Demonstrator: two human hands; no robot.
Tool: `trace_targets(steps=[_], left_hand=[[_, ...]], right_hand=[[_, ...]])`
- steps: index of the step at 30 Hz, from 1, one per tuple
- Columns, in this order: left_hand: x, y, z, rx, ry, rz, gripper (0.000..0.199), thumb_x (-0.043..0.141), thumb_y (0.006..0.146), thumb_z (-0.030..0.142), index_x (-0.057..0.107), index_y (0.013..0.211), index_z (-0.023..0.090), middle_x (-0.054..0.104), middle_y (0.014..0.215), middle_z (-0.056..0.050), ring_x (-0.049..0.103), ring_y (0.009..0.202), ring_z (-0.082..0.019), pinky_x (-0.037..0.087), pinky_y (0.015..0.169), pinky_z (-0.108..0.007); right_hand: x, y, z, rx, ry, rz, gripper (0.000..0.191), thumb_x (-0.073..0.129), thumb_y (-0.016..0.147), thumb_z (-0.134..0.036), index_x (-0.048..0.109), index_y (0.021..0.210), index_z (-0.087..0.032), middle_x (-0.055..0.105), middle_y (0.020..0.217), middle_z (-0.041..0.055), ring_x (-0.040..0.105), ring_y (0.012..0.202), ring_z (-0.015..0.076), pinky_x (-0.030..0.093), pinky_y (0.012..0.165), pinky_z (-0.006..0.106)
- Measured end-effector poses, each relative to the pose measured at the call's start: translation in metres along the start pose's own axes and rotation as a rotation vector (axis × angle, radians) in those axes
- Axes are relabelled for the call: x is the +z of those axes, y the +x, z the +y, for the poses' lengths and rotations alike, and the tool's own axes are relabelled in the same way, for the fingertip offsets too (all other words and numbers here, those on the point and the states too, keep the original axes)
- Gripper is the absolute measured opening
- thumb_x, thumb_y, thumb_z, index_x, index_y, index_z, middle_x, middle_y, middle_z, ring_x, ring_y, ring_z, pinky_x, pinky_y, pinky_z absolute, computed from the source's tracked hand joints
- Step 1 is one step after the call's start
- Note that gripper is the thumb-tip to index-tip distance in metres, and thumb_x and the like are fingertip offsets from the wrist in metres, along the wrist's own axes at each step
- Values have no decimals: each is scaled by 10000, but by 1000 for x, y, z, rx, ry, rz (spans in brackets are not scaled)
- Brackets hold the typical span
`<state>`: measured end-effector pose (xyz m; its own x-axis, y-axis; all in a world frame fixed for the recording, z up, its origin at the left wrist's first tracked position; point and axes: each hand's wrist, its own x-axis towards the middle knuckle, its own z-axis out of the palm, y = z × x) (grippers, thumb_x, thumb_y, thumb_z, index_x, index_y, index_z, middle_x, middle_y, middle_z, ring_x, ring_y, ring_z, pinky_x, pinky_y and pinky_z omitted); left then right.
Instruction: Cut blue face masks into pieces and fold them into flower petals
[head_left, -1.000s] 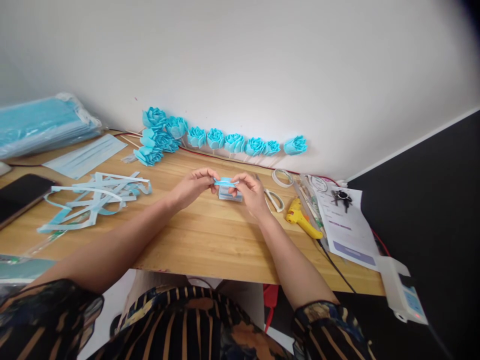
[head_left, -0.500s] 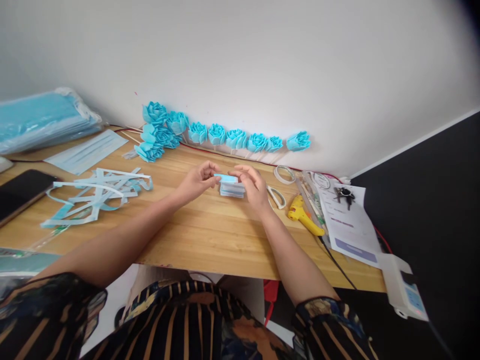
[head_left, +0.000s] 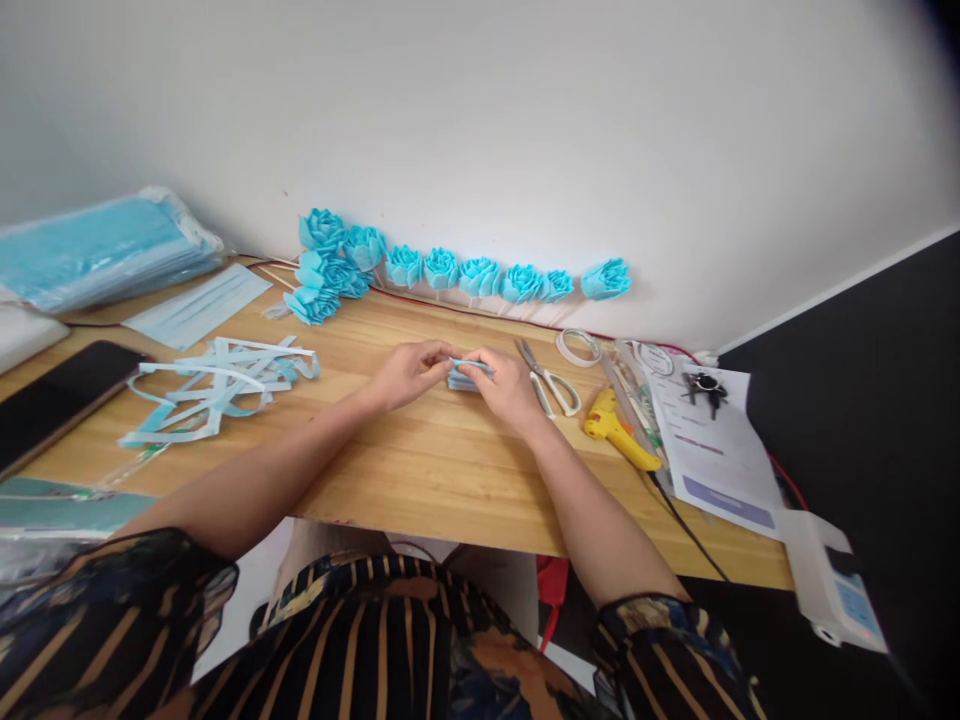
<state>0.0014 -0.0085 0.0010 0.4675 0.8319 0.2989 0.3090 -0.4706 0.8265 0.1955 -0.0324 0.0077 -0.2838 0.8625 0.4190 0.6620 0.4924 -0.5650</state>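
My left hand (head_left: 414, 374) and my right hand (head_left: 504, 386) meet over the middle of the table. Their fingertips pinch a small light-blue piece of mask fabric (head_left: 471, 368) between them, partly covered by the fingers. Directly below it lies a stack of cut mask pieces (head_left: 463, 384), mostly hidden by my right hand. Just right of that hand are white-handled scissors (head_left: 562, 392), blades pointing away. Strips trimmed from masks (head_left: 214, 385) lie in a tangled heap on the left.
Blue fabric roses (head_left: 478, 277) on sticks line the wall. A yellow glue gun (head_left: 621, 432), tape roll (head_left: 579, 347), keys (head_left: 705, 388) on papers and a power strip (head_left: 831, 585) are right. Left are a bag of masks (head_left: 105, 245), a flat mask (head_left: 199, 305) and a phone (head_left: 67, 395).
My hands have come closer together, and the blue piece between them now appears narrower. More of the scissors shows. The whole view has shifted slightly.
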Motion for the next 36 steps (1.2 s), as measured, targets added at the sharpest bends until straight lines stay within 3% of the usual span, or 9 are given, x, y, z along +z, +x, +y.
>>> trace_targets(steps=[5, 11, 16, 23, 31, 36], left_hand=[[-1, 2, -6, 34, 94, -8, 263, 552, 870, 366, 721, 924, 171, 749, 895, -60, 659, 812, -187, 467, 743, -274], [-3, 6, -14, 85, 266, -8, 247, 515, 897, 335, 695, 829, 179, 721, 789, -53, 630, 741, -182, 410, 691, -271], [-7, 7, -20, 90, 368, 17, 263, 475, 906, 342, 640, 775, 184, 679, 761, -56, 578, 717, -192, 360, 655, -281], [-5, 6, -16, 11, 260, 47, 290, 463, 900, 402, 583, 738, 194, 614, 692, -17, 523, 652, -164, 329, 620, -266], [-3, 2, -10, 35, 193, -1, 333, 425, 913, 403, 543, 685, 191, 596, 656, -11, 525, 634, -156, 363, 636, -266], [1, 0, -11, -12, -5, -7, 281, 490, 905, 408, 647, 981, 187, 724, 957, -67, 660, 861, -203, 479, 778, -290]], right_hand=[[-2, 1, 4, -76, -74, -11, 208, 584, 917, -375, 718, 875, -220, 737, 849, 45, 650, 806, 191, 415, 728, 289], [-3, 3, 13, -51, -86, 10, 205, 621, 893, -393, 727, 853, -223, 726, 790, 19, 624, 720, 157, 390, 682, 259], [1, 2, 17, -67, -116, -4, 181, 597, 917, -358, 713, 917, -218, 723, 833, 26, 625, 777, 159, 393, 726, 257], [4, -2, 10, -5, -85, 91, 211, 542, 938, -352, 683, 943, -195, 706, 861, 62, 618, 816, 185, 427, 764, 282], [9, -2, 9, 59, 30, 133, 174, 562, 917, -327, 691, 964, -219, 702, 843, 37, 621, 787, 175, 442, 759, 277], [7, -2, 8, 36, -7, 117, 216, 514, 940, -323, 688, 1022, -223, 705, 883, 52, 620, 807, 182, 447, 783, 284]])
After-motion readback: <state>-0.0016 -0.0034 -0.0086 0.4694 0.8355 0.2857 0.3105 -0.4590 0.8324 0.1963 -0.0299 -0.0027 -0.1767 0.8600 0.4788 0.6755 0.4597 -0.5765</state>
